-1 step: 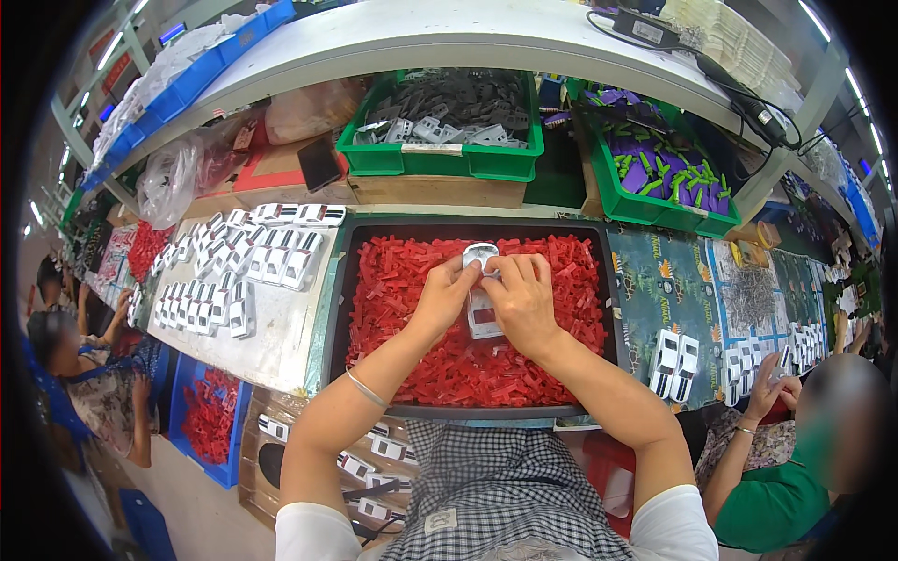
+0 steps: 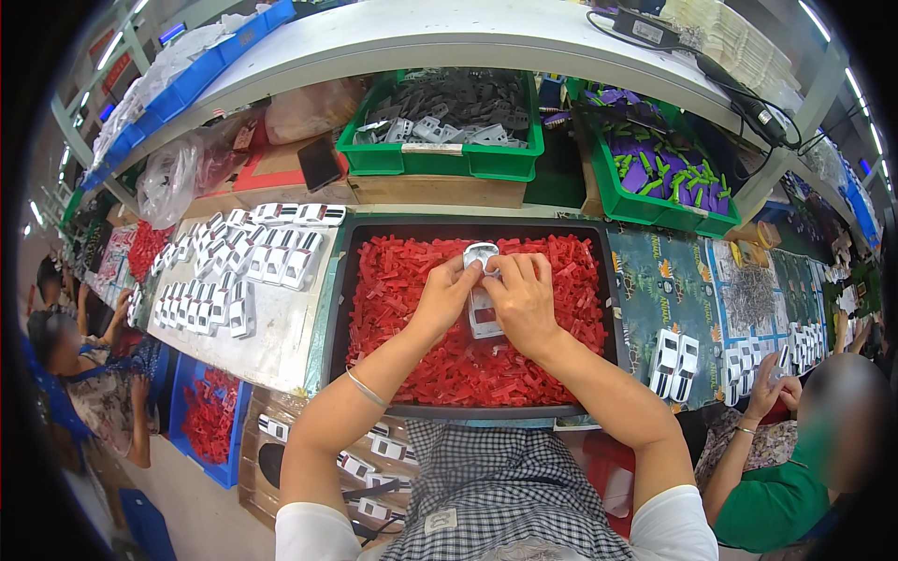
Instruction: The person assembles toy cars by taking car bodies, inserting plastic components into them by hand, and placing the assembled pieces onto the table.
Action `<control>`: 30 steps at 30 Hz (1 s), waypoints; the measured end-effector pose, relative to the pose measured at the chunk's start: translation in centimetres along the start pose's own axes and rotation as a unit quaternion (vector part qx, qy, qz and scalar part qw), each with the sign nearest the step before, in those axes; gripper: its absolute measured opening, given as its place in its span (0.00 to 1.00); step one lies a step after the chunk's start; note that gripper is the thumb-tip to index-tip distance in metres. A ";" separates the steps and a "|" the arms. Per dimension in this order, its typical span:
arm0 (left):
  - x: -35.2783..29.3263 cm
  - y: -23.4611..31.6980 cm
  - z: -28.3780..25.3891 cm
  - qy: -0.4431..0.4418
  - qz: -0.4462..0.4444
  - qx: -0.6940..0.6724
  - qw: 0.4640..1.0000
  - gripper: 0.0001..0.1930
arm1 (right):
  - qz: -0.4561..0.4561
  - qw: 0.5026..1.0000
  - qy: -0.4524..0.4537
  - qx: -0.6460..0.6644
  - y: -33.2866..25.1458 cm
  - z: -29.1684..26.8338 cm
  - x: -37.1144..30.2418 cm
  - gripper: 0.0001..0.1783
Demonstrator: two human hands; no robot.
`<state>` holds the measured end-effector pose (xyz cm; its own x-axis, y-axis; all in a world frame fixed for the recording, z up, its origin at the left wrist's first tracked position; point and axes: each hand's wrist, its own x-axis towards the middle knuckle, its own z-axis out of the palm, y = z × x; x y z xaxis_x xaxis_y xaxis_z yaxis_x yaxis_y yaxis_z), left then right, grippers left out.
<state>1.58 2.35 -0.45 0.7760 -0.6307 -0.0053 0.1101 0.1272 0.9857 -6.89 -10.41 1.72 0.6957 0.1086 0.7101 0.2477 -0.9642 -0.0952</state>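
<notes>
A white toy car shell is held over a black tray full of small red plastic pieces. My left hand pinches its left side between thumb and fingers. From the right, the bent fingers of my right hand press on the same shell. Below the fingertips shows a white part with window openings. My fingers cover the middle, so I cannot tell whether both white parts are one piece. Any small piece between my fingertips is hidden.
White toy cars stand in rows on the left board; two more cars lie right of the tray. Behind are green bins of grey parts and purple-green parts, under a white shelf. A co-worker sits at right.
</notes>
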 end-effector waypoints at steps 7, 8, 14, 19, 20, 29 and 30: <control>0.1 0.1 0.2 -0.013 0.010 -0.022 1.000 0.14 | -0.017 0.998 0.013 -0.062 -0.4 -0.6 0.3 0.08; 0.0 0.2 0.2 -0.018 0.014 -0.031 0.999 0.13 | -0.019 0.998 0.014 -0.061 -0.4 -0.7 0.3 0.08; -0.2 0.0 0.2 -0.005 0.013 -0.010 1.000 0.12 | -0.020 0.999 0.014 -0.047 -0.4 -0.6 0.3 0.08; -0.2 -0.9 0.3 -0.004 0.015 -0.001 1.000 0.12 | -0.031 0.997 -0.012 -0.070 -0.6 -1.0 0.3 0.07; -0.2 -1.1 0.4 -0.004 0.019 0.005 1.000 0.12 | -0.030 0.997 -0.012 -0.070 -0.7 -1.0 0.2 0.07; -0.2 -0.8 0.6 0.011 0.011 -0.043 0.999 0.11 | -0.030 0.997 -0.028 -0.062 -0.4 -0.6 0.0 0.07; -0.2 -0.7 0.6 0.012 0.010 -0.043 0.999 0.11 | -0.031 0.997 -0.021 -0.065 -0.3 -0.6 0.1 0.07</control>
<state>0.99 1.87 -1.01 0.7930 -0.6092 0.0100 0.1457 0.2055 0.9678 -7.33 -10.28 2.22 0.7099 0.1771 0.6817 0.2036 -0.9781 0.0420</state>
